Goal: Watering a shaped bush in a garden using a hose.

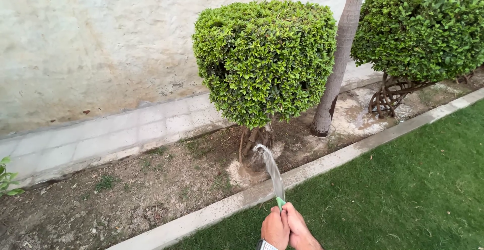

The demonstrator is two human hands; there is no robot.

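At the bottom middle of the view, both of my hands are clasped together around a green hose end (280, 202). My left hand (275, 229), with a watch on its wrist, is on the left side. My right hand (299, 228) presses against it, thumb up by the hose tip. A stream of water (271, 168) arcs from the tip across the concrete curb (322, 163) onto the twisted trunk (254, 144) of a box-trimmed green shrub (264, 58). The soil there looks wet and foamy.
A second rounded shrub (421, 25) stands at the right, with a slim tree trunk (337, 63) between the two. Behind the bare soil bed (126, 194) run a paved strip (101, 139) and a stained wall (91, 43). Lawn (403, 189) lies on my side of the curb.
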